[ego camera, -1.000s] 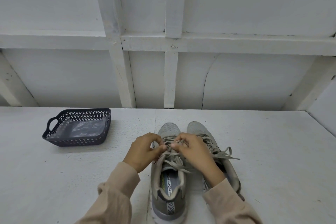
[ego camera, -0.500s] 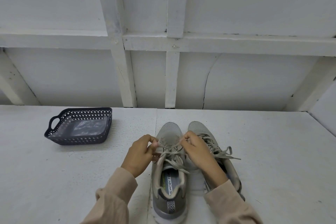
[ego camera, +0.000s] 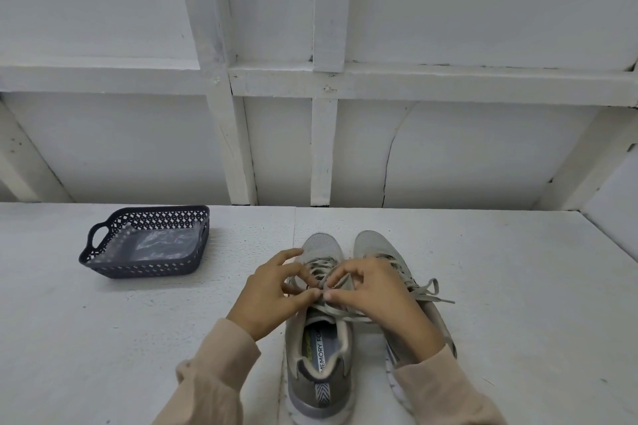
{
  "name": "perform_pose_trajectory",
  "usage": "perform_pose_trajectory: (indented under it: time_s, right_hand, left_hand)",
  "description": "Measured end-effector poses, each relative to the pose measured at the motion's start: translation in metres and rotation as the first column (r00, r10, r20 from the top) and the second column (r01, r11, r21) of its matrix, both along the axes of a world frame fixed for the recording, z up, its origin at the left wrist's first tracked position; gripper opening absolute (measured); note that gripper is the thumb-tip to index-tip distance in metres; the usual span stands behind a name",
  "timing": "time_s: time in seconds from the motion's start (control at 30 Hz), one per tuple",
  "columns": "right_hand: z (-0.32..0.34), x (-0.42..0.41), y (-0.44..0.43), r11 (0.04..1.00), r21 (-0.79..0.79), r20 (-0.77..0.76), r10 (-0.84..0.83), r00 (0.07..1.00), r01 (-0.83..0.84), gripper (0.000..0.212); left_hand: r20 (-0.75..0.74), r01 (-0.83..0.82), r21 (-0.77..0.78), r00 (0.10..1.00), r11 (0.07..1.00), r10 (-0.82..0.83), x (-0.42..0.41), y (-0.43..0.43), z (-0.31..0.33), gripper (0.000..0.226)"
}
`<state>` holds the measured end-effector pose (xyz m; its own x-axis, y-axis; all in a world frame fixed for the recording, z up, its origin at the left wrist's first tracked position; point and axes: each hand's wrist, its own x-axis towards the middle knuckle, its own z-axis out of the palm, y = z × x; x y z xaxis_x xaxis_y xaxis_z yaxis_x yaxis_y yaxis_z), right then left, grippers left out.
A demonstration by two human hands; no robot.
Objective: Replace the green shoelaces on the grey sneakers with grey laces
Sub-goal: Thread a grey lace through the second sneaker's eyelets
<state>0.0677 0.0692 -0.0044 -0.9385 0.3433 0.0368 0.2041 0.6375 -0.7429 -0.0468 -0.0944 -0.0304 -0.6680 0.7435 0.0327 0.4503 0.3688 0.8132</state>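
Grey lace (ego camera: 342, 313) sits on the left sneaker (ego camera: 322, 355), crossed through its eyelets, with one strand trailing across the tongue. Both hands are over that sneaker's lacing. The left hand (ego camera: 272, 293) has curled fingers (ego camera: 303, 293) pinching the lace. The right hand (ego camera: 376, 293) has fingers (ego camera: 340, 295) pinching it likewise, and the two thumbs are almost touching.

Change from half a second ago: the hands were then apart, drawing the lace out to either side of the left sneaker. They have now closed in to meet over its middle.

The right sneaker (ego camera: 374, 245) is just beside the left sneaker, toes pointing the same way, with its grey bow (ego camera: 431, 290) lying loose. Both stand on the white worktop (ego camera: 518, 286). A dark basket (ego camera: 145, 267) sits well off to the left sneaker's left, a clear plastic bag (ego camera: 162, 245) inside, its position unchanged.
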Motion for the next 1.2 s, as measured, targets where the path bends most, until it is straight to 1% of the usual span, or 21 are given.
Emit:
perform_pose_trajectory:
  time_s: [0.07, 0.13, 0.2, 0.3, 0.37, 0.5, 0.6, 0.67, 0.73, 0.8, 0.83, 0.9, 0.97, 1.07, 1.13, 1.2]
  right_hand:
    - [0.003, 0.001, -0.002, 0.999, 0.042, 0.003, -0.009, 1.0, 0.009, 0.01]
    - [0.005, 0.0, -0.002, 0.996, 0.087, 0.013, -0.012, 1.0, 0.011, 0.018]
    - [0.006, -0.001, -0.002, 0.99, 0.141, 0.071, 0.011, 0.997, -0.021, 0.024]
    - [0.004, -0.001, -0.003, 0.982, 0.177, 0.128, 0.038, 0.991, -0.061, 0.017]
    - [0.002, -0.001, -0.001, 0.988, 0.151, 0.131, 0.019, 0.991, -0.039, 0.014]
    - [-0.001, -0.001, 0.002, 0.999, 0.028, 0.103, -0.031, 0.994, 0.028, 0.017]
    - [0.0, -0.003, -0.002, 1.0, -0.025, 0.082, 0.009, 0.997, -0.007, 0.017]
    - [-0.001, -0.005, -0.003, 0.999, -0.028, 0.075, 0.047, 0.996, -0.045, 0.012]
    - [-0.002, -0.005, -0.004, 0.996, 0.02, 0.092, 0.079, 0.993, -0.081, 0.018]
    - [-0.003, -0.006, -0.004, 0.996, 0.039, 0.059, 0.072, 0.996, -0.075, 0.015]
    - [-0.004, -0.006, -0.005, 0.998, 0.042, 0.03, 0.055, 0.998, -0.056, 0.011]
    - [-0.007, -0.007, -0.007, 0.998, 0.055, -0.006, 0.021, 1.0, -0.021, 0.011]
    - [-0.014, -0.008, -0.01, 0.998, 0.057, -0.013, 0.028, 1.0, -0.027, 0.014]
    - [-0.022, -0.008, -0.015, 0.999, -0.008, -0.01, 0.047, 0.999, -0.047, 0.016]
    - [-0.026, -0.008, -0.016, 0.998, -0.068, -0.024, 0.0, 1.0, -0.002, 0.02]
    - [-0.028, -0.009, -0.015, 0.974, -0.218, -0.027, -0.075, 0.997, 0.067, 0.025]
  left_hand:
    - [-0.01, -0.011, 0.018, 1.0, 1.0, 0.012, 0.002, 0.001, 0.0, 0.01]
    - [-0.011, -0.028, 0.035, 1.0, 0.999, 0.029, 0.004, 0.001, 0.001, 0.012]
    - [0.004, -0.032, 0.039, 0.999, 0.999, 0.032, 0.005, -0.001, 0.001, 0.012]
    - [0.002, -0.019, 0.044, 1.0, 0.999, 0.019, 0.005, -0.002, 0.0, 0.011]
    - [0.039, -0.03, 0.069, 0.999, 0.997, 0.028, 0.005, -0.003, -0.002, 0.017]
    - [0.217, -0.077, 0.147, 0.975, 0.986, 0.044, 0.007, -0.006, -0.006, 0.014]
    - [0.258, -0.111, 0.158, 0.964, 0.981, 0.068, 0.008, -0.008, -0.004, 0.011]
    - [0.231, -0.1, 0.147, 0.971, 0.984, 0.064, 0.008, -0.007, -0.003, 0.007]
    - [0.141, -0.054, 0.107, 0.989, 0.993, 0.039, 0.008, -0.005, -0.003, 0.008]
    - [0.092, -0.024, 0.102, 0.996, 0.995, 0.014, 0.008, -0.005, -0.004, 0.011]
    - [0.091, -0.025, 0.115, 0.996, 0.993, 0.014, 0.009, -0.005, -0.004, 0.015]
    - [0.109, -0.046, 0.136, 0.994, 0.99, 0.031, 0.011, -0.007, -0.006, 0.02]
    - [0.121, -0.065, 0.152, 0.992, 0.986, 0.047, 0.015, -0.007, -0.005, 0.017]
    - [0.139, -0.117, 0.176, 0.986, 0.977, 0.093, 0.018, -0.006, -0.007, 0.01]
    - [0.136, -0.145, 0.175, 0.983, 0.974, 0.122, 0.018, -0.006, -0.008, 0.011]
    - [0.15, -0.166, 0.177, 0.979, 0.97, 0.14, 0.018, -0.006, -0.009, 0.012]
